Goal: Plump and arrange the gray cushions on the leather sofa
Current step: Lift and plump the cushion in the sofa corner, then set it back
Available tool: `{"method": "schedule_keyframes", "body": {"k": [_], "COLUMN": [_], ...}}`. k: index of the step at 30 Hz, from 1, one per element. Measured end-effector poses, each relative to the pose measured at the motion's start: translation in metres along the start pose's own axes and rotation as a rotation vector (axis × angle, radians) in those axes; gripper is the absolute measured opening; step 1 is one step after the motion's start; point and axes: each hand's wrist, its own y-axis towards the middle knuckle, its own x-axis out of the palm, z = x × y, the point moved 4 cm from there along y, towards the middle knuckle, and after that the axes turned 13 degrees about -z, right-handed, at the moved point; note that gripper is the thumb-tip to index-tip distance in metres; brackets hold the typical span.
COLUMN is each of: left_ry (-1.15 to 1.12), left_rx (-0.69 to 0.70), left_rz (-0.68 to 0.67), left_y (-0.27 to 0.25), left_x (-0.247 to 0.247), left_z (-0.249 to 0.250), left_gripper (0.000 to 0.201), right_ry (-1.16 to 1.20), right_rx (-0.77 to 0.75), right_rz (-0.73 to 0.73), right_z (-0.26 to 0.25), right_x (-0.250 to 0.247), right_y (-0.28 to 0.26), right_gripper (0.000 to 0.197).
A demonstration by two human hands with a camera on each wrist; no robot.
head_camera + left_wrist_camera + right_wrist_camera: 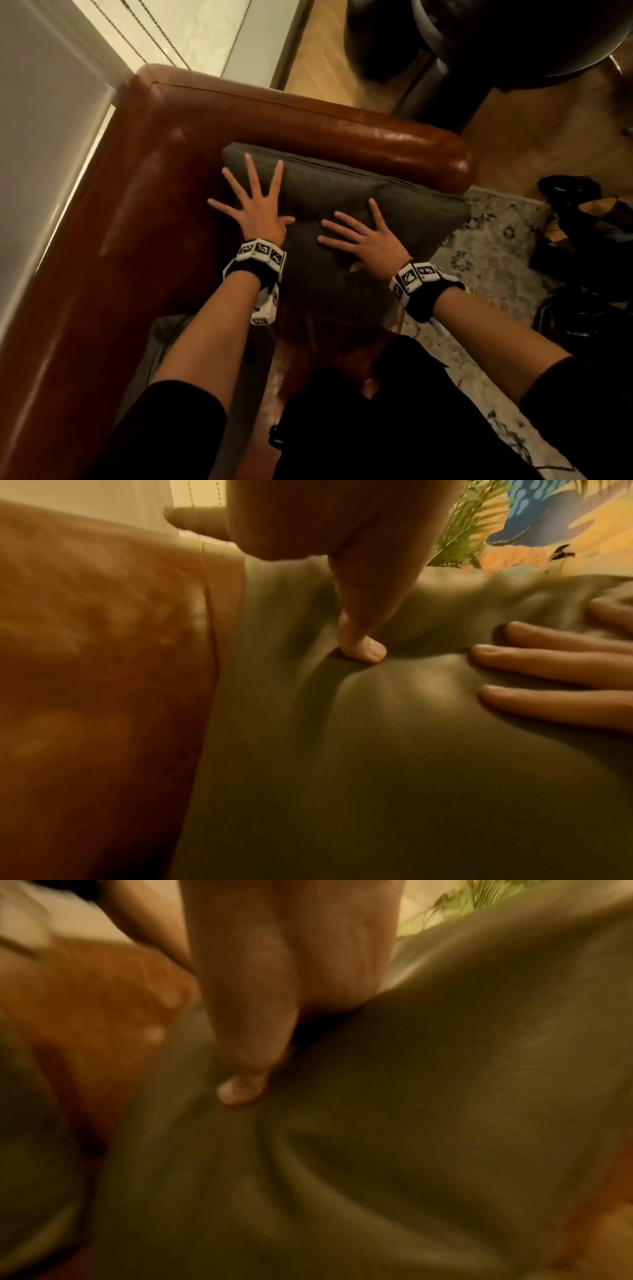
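Note:
A gray cushion leans against the armrest in the corner of the brown leather sofa. My left hand lies flat on the cushion's left part, fingers spread wide and straight. Flat on its middle presses my right hand, fingers straight, denting the fabric. In the left wrist view my thumb digs into the cushion and the right hand's fingers lie at the right. The blurred right wrist view shows my thumb sunk in creased cushion fabric. A second gray cushion lies partly hidden under my left forearm.
The sofa armrest runs behind the cushion, with a window blind to the left. A patterned rug and dark bags lie at the right. A dark round seat stands on wooden floor beyond.

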Motion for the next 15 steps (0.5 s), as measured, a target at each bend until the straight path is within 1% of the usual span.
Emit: {"method": "schedule_keyframes", "body": {"k": [1, 2, 3, 4, 5, 6, 7, 8, 9, 10, 11, 12, 13, 14, 15], "left_ry": [0.043, 0.081, 0.117, 0.142, 0.153, 0.162, 0.195, 0.252, 0.322, 0.377, 0.402, 0.396, 0.384, 0.379, 0.379], "left_rx": [0.025, 0.065, 0.109, 0.147, 0.177, 0.205, 0.247, 0.31, 0.391, 0.475, 0.541, 0.577, 0.589, 0.585, 0.572], "left_rz": [-0.012, -0.016, -0.02, -0.032, -0.059, -0.094, -0.124, -0.146, -0.172, -0.206, -0.251, -0.309, -0.381, -0.455, -0.516], "left_y": [0.006, 0.008, 0.009, 0.009, 0.009, 0.009, 0.009, 0.008, 0.007, 0.008, 0.011, 0.015, 0.019, 0.022, 0.025], "left_x": [-0.003, -0.004, -0.003, -0.003, -0.004, -0.003, -0.004, -0.006, -0.008, -0.01, -0.01, -0.01, -0.007, -0.004, 0.0], "left_z": [0.001, 0.002, 0.003, 0.005, 0.005, 0.004, 0.003, 0.005, 0.011, 0.02, 0.031, 0.043, 0.054, 0.064, 0.07], "left_gripper": [0.112, 0.112, 0.113, 0.113, 0.115, 0.118, 0.123, 0.129, 0.134, 0.135, 0.134, 0.133, 0.132, 0.133, 0.133], "right_ry": [0.014, 0.027, 0.029, -0.015, -0.087, -0.161, -0.252, -0.302, -0.281, -0.232, -0.183, -0.169, -0.138, -0.088, -0.076], "right_rx": [0.009, -0.033, -0.134, -0.255, -0.365, -0.429, -0.454, -0.468, -0.496, -0.476, -0.406, -0.31, -0.316, -0.398, -0.448], "right_rz": [0.025, 0.038, 0.022, -0.01, -0.065, -0.106, -0.11, -0.149, -0.202, -0.287, -0.317, -0.311, -0.303, -0.258, -0.207], "right_z": [-0.014, -0.034, -0.054, -0.066, -0.07, -0.064, -0.055, -0.045, -0.041, -0.039, -0.043, -0.047, -0.056, -0.065, -0.069], "right_x": [-0.005, -0.003, 0.004, 0.016, 0.028, 0.039, 0.049, 0.062, 0.075, 0.084, 0.093, 0.093, 0.088, 0.076, 0.062], "right_y": [-0.002, -0.008, -0.015, -0.018, -0.019, -0.017, -0.012, -0.004, 0.0, 0.002, 0.002, 0.003, -0.004, -0.011, -0.018], "right_gripper": [0.096, 0.083, 0.071, 0.063, 0.058, 0.053, 0.051, 0.053, 0.055, 0.055, 0.052, 0.049, 0.047, 0.042, 0.038]}}
